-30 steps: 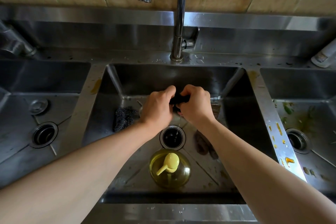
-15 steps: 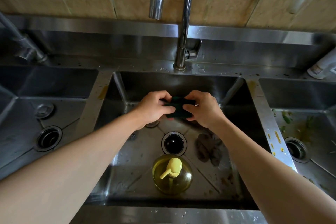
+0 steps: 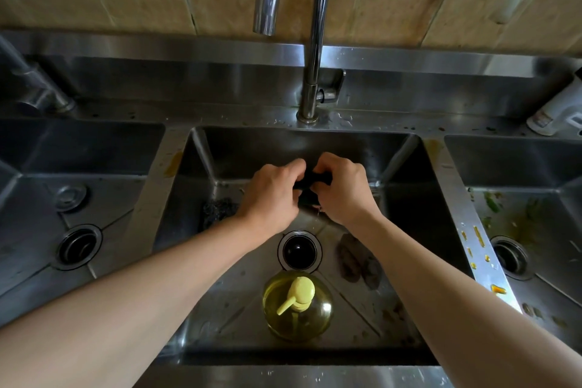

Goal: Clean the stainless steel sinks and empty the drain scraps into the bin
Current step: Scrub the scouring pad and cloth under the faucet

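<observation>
- While both hands meet over the middle sink (image 3: 406, 173), the left hand (image 3: 272, 195) and the right hand (image 3: 345, 189) each curl their fingers round a dark scouring pad (image 3: 311, 181), squeezed between them.
- Just below the hands, on the basin floor, lies the open round drain (image 3: 299, 250) of this sink.
- Nearer the person than the drain stands a yellow soap bottle (image 3: 297, 309) with a pump top, its spout turned toward the left forearm.
- Under the left wrist, against the basin's left wall, sits a dark steel-wool scrubber (image 3: 217, 209), partly hidden by the arm.
- Beside the right forearm, right of the drain, a greyish crumpled rag (image 3: 356, 258) lies on the floor.
- Above the hands rises the curved faucet (image 3: 311, 41), its mouth pointing down ahead of the left hand.
- Well out to the left lies the left sink (image 3: 28, 198), with its drain (image 3: 77, 247) and a loose strainer plug (image 3: 70, 197) beyond it.
- Well out to the right lies the right sink (image 3: 541, 167), its floor smeared with green and yellowish scraps (image 3: 500, 211) around its drain (image 3: 510, 257).
- The divider (image 3: 466, 208) right of the right arm carries orange-yellow bits.
- At the far right a white bottle (image 3: 557, 110) lies tilted on the ledge.
</observation>
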Available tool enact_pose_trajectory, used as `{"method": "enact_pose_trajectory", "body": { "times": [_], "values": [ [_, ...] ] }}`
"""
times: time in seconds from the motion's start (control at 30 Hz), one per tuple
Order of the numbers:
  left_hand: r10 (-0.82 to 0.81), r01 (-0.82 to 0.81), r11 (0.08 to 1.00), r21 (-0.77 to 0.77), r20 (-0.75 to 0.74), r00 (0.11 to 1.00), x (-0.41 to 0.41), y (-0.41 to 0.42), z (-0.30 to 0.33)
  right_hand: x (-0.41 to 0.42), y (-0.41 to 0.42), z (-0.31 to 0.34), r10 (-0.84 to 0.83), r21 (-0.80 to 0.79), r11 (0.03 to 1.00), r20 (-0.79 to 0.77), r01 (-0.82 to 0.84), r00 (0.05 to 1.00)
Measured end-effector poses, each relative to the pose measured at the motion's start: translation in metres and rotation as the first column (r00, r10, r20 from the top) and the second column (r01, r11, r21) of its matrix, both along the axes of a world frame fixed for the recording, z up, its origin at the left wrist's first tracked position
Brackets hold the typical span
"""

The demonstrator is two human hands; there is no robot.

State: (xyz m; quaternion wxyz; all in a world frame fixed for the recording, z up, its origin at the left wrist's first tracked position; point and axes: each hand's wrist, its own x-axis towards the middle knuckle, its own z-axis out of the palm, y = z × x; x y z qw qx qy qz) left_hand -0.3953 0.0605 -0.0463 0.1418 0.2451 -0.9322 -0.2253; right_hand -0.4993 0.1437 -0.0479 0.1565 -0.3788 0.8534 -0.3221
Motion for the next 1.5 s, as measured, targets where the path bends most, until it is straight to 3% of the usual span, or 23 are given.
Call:
{"method": "enact_pose_trajectory", "body": {
  "times": [0.33,0.43,0.57,0.67,0.77,0.93,1.07,1.5],
  "values": [
    [-0.025,0.025,0.998,-0.054,-0.008,1.0,-0.002,0.002,-0.005,-0.002,0.004,-0.005,-0.031,-0.03,0.999,0.021,0.032,0.999],
    [0.036,-0.043,0.986,0.158,0.048,0.998,-0.007,-0.006,-0.008,-0.006,0.007,-0.006,-0.027,-0.025,0.999,0.102,0.03,0.994],
    [0.141,-0.149,0.805,0.574,0.06,0.988,-0.009,-0.018,-0.009,-0.012,0.011,-0.001,0.014,-0.003,1.0,0.163,-0.014,0.986],
    [0.148,-0.152,0.746,0.649,0.061,0.987,-0.008,-0.018,-0.009,-0.011,0.014,0.004,0.034,0.043,0.998,0.128,-0.04,0.991],
    [0.146,-0.162,0.782,0.601,0.074,0.986,-0.007,-0.014,-0.01,-0.007,0.014,0.002,0.026,0.028,0.999,0.119,-0.03,0.993],
    [0.153,-0.171,0.932,0.319,0.082,0.985,-0.006,-0.002,-0.005,-0.003,0.011,-0.001,-0.007,0.005,1.0,0.094,0.007,0.996],
    [0.137,-0.141,0.98,0.142,0.036,0.99,-0.003,0.005,-0.007,-0.003,0.006,-0.004,-0.017,0.0,1.0,0.076,0.017,0.997],
    [0.101,-0.103,0.991,0.086,0.038,0.994,-0.005,0.008,-0.018,-0.001,0.009,-0.012,-0.046,0.004,0.999,0.025,0.046,0.999]
  ]
}}
